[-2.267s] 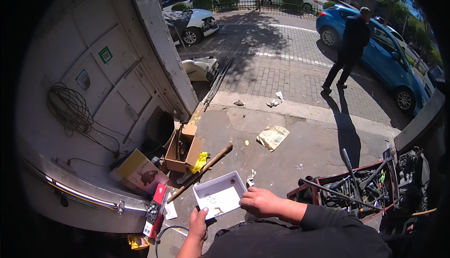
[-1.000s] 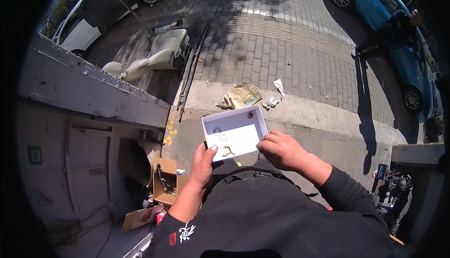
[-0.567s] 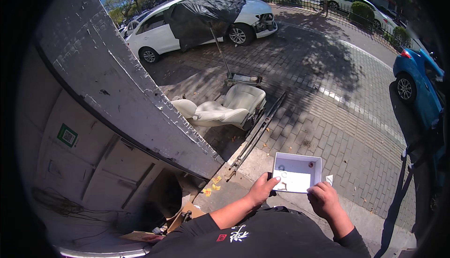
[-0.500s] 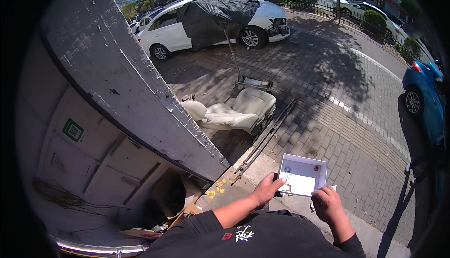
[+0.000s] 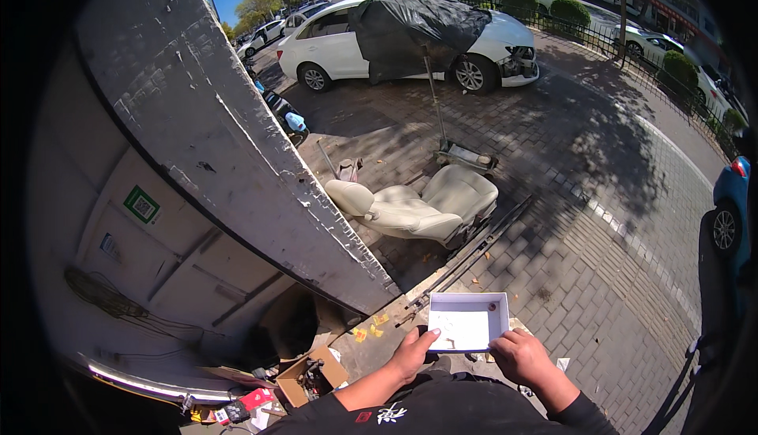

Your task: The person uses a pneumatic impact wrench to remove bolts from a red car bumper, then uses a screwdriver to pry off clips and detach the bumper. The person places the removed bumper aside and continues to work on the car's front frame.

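The left hand is holding a shallow white box by its near left corner, the thumb pressing over the edge and the other fingers hiding, probably underneath as support. The right hand is closing its curled fingers on the near right corner, though the thumb is hard to make out. The box is sitting out in front of the person's body, open side up, and this two-cornered hold is presumably steadying it, since small loose pieces are lying inside: a thin brownish piece near the front and a reddish-brown one at the far right corner (too small to identify). Beyond, a pale car seat is lying on the paving, and a black sheet is draping over the side of a white car, perhaps as a cover. As for markings, a green-bordered square code is showing on the wall panel at left, and the dark top is bearing a white brush-like print beside a small red block. A red package is lying at lower left, its print looking too small to read.
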The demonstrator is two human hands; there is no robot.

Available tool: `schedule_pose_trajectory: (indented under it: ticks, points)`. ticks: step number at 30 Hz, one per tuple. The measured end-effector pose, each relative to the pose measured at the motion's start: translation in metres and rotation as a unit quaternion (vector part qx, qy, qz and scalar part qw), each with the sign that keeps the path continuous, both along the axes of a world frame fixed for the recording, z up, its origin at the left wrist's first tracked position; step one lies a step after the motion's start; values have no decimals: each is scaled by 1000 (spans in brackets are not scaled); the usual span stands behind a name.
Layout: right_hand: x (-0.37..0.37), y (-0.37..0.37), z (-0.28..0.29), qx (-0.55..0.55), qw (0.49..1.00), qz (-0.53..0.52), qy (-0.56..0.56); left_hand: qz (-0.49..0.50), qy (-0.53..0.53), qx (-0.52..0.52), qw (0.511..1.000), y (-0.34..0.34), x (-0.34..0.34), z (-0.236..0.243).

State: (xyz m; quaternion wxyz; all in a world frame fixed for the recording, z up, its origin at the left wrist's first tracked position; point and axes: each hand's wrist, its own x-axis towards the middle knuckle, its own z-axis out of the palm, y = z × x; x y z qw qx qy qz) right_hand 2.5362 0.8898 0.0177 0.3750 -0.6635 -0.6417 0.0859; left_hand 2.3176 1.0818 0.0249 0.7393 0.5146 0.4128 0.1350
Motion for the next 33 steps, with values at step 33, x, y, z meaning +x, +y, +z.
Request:
schedule_pose_trajectory:
  ticks: [33]
  points:
    - [-360, -321, 58, -92, 629, -771, 24, -795, 79, -37, 601, -336, 107, 33]
